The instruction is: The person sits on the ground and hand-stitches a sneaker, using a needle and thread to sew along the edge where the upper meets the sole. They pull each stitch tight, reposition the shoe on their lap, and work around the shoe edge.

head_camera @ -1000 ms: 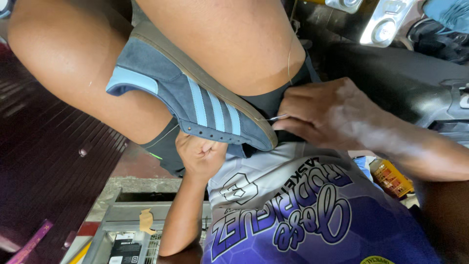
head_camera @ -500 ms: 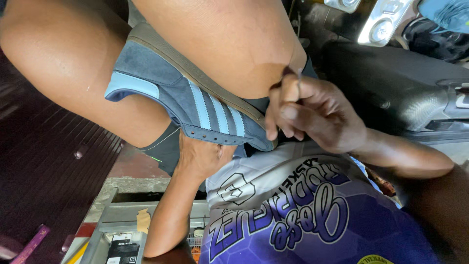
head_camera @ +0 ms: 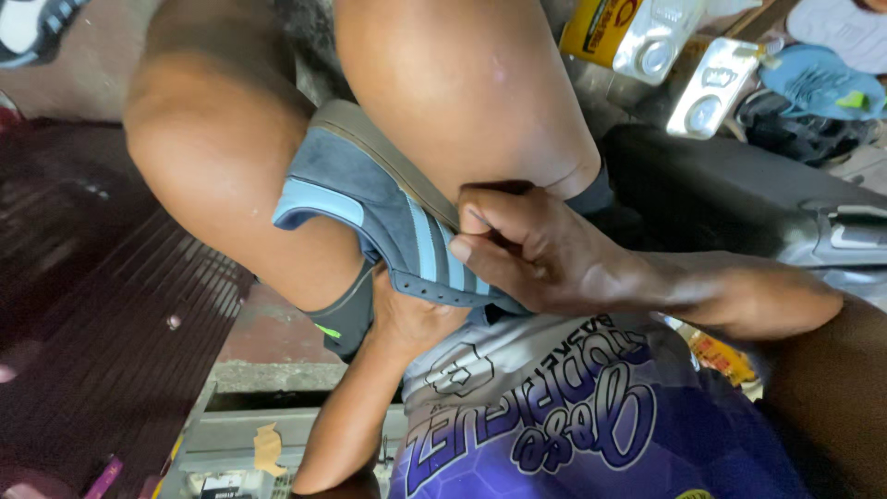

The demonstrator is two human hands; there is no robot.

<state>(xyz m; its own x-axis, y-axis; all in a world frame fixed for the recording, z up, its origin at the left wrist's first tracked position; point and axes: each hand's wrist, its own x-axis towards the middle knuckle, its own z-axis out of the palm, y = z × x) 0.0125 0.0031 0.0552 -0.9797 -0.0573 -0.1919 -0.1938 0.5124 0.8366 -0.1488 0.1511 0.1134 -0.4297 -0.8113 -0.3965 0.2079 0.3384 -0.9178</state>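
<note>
A blue suede sneaker point(head_camera: 370, 199) with light-blue stripes and a tan sole is clamped between my two bare knees, sole toward the right knee. My left hand point(head_camera: 411, 319) reaches up from below and cups the shoe's underside, mostly hidden behind it. My right hand point(head_camera: 536, 249) comes in from the right with thumb and fingers pinched tight against the sole's edge by the stripes. Whether something thin sits between those fingertips is not visible. A purple and white printed shirt point(head_camera: 554, 425) fills the lower part of the view.
Yellow and white plastic containers point(head_camera: 637, 37) and a blue cloth point(head_camera: 813, 79) lie at the top right. A black moulded part point(head_camera: 739, 203) sits behind my right arm. Dark red ribbed flooring point(head_camera: 111, 323) is on the left, with a grey metal tray point(head_camera: 240, 444) below it.
My right hand has moved left from the heel end along the sole edge and now pinches beside the stripes. The left hand stays under the shoe.
</note>
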